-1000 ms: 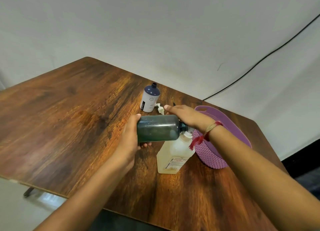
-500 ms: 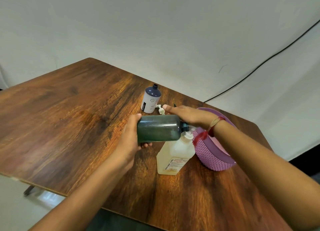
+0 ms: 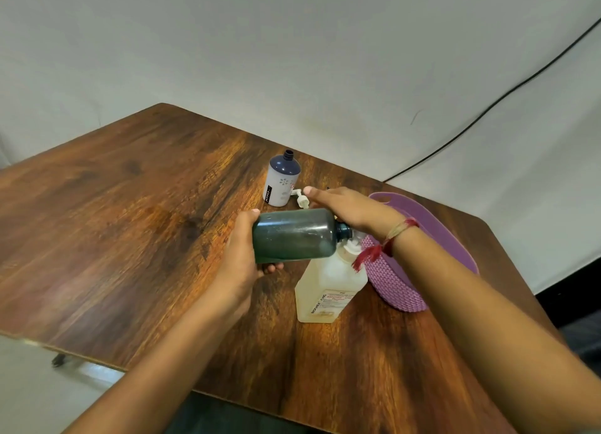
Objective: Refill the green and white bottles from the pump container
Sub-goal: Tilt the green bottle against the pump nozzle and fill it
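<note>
My left hand (image 3: 242, 251) grips the base of the dark green bottle (image 3: 296, 235), held on its side with its open neck pointing right. The neck sits at the white pump head of the clear pump container (image 3: 328, 284), which stands on the table and holds pale yellowish liquid. My right hand (image 3: 351, 207) lies flat, fingers straight, on top of the pump, which is mostly hidden beneath it. The white bottle (image 3: 281, 181) with a dark blue shoulder stands uncapped behind them.
A small white pump cap (image 3: 300, 201) lies beside the white bottle. A purple woven basket (image 3: 419, 254) stands right of the pump container, near the wooden table's (image 3: 130, 222) right edge. A black cable (image 3: 487, 108) runs along the wall behind.
Both hands and the green bottle keep nearly the same pose. The view has shifted slightly; the right forearm sits a little lower over the basket.
</note>
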